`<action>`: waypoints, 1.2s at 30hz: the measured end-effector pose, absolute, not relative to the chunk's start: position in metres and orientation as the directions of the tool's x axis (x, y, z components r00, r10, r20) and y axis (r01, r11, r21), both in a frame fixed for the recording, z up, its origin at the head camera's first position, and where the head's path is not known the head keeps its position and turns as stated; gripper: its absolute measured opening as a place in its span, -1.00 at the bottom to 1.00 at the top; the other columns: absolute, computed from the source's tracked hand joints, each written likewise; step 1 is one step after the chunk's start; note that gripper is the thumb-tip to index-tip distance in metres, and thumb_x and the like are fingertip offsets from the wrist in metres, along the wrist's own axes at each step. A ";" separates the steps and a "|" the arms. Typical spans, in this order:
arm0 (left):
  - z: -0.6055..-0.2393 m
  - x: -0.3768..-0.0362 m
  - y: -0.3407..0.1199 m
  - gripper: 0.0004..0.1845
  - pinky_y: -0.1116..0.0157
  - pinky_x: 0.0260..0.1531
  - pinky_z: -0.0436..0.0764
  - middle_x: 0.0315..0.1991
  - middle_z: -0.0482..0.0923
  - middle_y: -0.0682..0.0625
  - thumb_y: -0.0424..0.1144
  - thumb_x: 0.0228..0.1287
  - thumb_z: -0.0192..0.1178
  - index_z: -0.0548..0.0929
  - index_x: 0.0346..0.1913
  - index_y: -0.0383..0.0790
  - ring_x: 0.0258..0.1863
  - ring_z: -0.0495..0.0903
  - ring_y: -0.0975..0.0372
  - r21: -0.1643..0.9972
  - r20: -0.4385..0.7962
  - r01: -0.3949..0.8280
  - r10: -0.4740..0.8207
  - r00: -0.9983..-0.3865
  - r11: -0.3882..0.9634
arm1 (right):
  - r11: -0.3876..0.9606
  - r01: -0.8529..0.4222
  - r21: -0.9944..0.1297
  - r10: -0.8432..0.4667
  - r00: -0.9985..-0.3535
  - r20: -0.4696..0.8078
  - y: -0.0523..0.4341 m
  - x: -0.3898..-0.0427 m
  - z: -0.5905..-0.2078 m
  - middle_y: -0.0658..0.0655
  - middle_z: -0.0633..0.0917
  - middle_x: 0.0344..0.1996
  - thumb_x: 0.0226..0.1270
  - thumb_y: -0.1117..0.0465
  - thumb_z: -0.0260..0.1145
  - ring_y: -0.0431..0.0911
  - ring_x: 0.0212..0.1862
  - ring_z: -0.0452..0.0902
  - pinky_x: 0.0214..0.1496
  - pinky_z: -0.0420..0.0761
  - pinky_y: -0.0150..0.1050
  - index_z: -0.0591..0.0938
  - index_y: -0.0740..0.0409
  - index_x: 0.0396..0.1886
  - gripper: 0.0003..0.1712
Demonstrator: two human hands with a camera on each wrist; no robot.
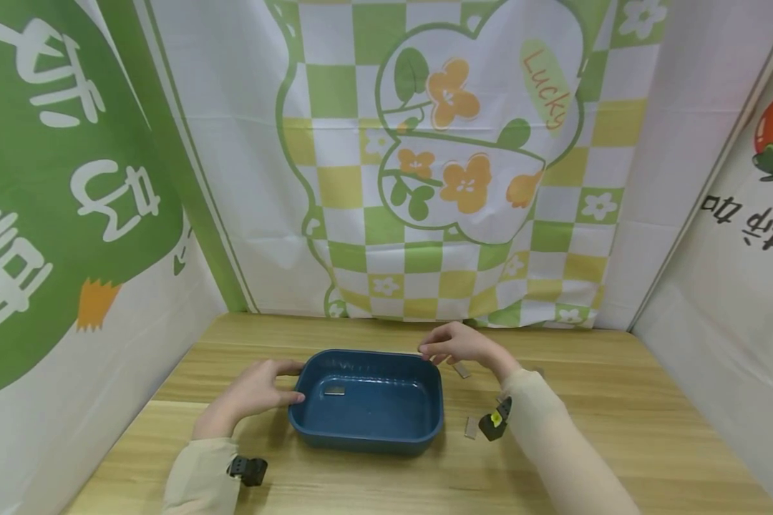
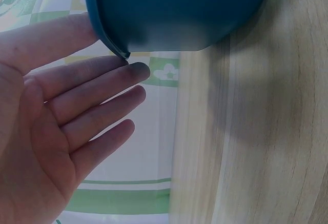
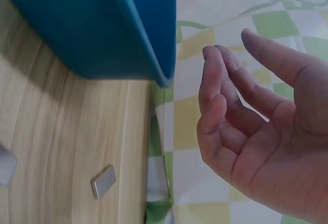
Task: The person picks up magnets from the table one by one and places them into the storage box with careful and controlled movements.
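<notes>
A deep blue plastic bin (image 1: 367, 448) with rounded corners stands on the table. Inside, toward the left, lies a small flat silver rectangular piece (image 1: 334, 391). My left hand (image 1: 258, 390) touches the bin's left side, thumb at the rim and the other fingers extended along the outside, as the left wrist view shows. Over the back right corner hovers my right hand (image 1: 457, 345), its fingers loosely bent and the thumb apart. Nothing shows between them in the right wrist view. Close to this hand lies another silver piece (image 3: 104, 181).
More silver pieces lie right of the bin, one near its front right corner (image 1: 470, 428) and one partly behind the right forearm (image 1: 538, 371). Printed cloth (image 1: 464, 279) hangs behind the wooden table (image 1: 361, 486), with fabric walls on both sides. Each wrist carries a black camera (image 1: 249, 471).
</notes>
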State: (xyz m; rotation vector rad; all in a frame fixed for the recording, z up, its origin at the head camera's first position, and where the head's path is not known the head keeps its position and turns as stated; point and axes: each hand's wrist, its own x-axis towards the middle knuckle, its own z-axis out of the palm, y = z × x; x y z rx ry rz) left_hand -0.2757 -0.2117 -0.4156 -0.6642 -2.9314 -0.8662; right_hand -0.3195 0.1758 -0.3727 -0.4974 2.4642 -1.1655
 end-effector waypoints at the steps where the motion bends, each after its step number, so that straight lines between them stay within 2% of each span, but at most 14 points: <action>1: -0.416 -0.276 -0.212 -0.42 -0.10 0.13 0.46 0.09 0.60 -0.17 -0.14 0.05 0.39 0.56 0.16 -0.29 0.15 0.51 -0.08 0.516 0.130 0.402 0.395 -0.909 0.756 | 0.594 -0.156 -0.790 -0.459 -0.871 -0.173 0.178 -0.319 -0.373 0.07 0.73 -0.16 0.33 -0.04 0.23 -0.04 -0.08 0.66 -0.08 0.65 -0.17 0.64 0.10 0.02 -0.60; 9: -0.414 -0.275 -0.212 -0.42 -0.10 0.13 0.47 0.09 0.59 -0.18 -0.15 0.05 0.39 0.56 0.16 -0.29 0.14 0.51 -0.09 0.515 0.127 0.403 0.398 -0.909 0.756 | 0.584 -0.161 -0.796 -0.448 -0.881 -0.150 0.187 -0.317 -0.373 0.11 0.72 -0.13 0.34 -0.01 0.24 -0.02 -0.07 0.65 -0.11 0.66 -0.17 0.64 0.13 0.03 -0.60; 21: -0.415 -0.278 -0.213 -0.41 -0.10 0.13 0.46 0.09 0.59 -0.19 -0.13 0.05 0.39 0.56 0.16 -0.30 0.15 0.51 -0.09 0.515 0.132 0.410 0.403 -0.906 0.753 | 0.606 -0.151 -0.781 -0.408 -0.902 -0.143 0.206 -0.315 -0.379 0.13 0.70 -0.10 0.34 0.02 0.24 0.04 -0.06 0.63 0.05 0.59 0.07 0.62 0.16 0.04 -0.60; 27: -0.414 -0.277 -0.213 -0.41 -0.10 0.14 0.46 0.10 0.59 -0.19 -0.13 0.05 0.39 0.55 0.16 -0.30 0.15 0.51 -0.09 0.514 0.130 0.409 0.403 -0.906 0.754 | 0.624 -0.174 -0.762 -0.405 -0.906 -0.125 0.213 -0.314 -0.386 0.19 0.70 -0.11 0.33 0.03 0.25 -0.03 -0.11 0.61 -0.01 0.61 0.01 0.64 0.17 0.02 -0.61; 30: -0.415 -0.277 -0.213 -0.41 -0.10 0.14 0.46 0.09 0.59 -0.19 -0.13 0.05 0.39 0.56 0.16 -0.30 0.15 0.51 -0.09 0.509 0.130 0.411 0.404 -0.905 0.756 | 0.633 -0.190 -0.751 -0.408 -0.906 -0.115 0.217 -0.313 -0.390 0.15 0.71 -0.13 0.33 0.02 0.25 -0.08 -0.12 0.60 -0.04 0.62 -0.02 0.64 0.17 0.01 -0.61; 36: -0.415 -0.277 -0.213 -0.41 -0.11 0.12 0.47 0.09 0.60 -0.18 -0.11 0.05 0.39 0.56 0.15 -0.30 0.14 0.52 -0.09 0.503 0.129 0.414 0.408 -0.904 0.759 | 0.637 -0.238 -0.733 -0.427 -0.901 -0.079 0.223 -0.310 -0.394 0.13 0.70 -0.15 0.34 0.07 0.25 -0.08 -0.11 0.61 -0.03 0.63 0.03 0.63 0.22 -0.01 -0.63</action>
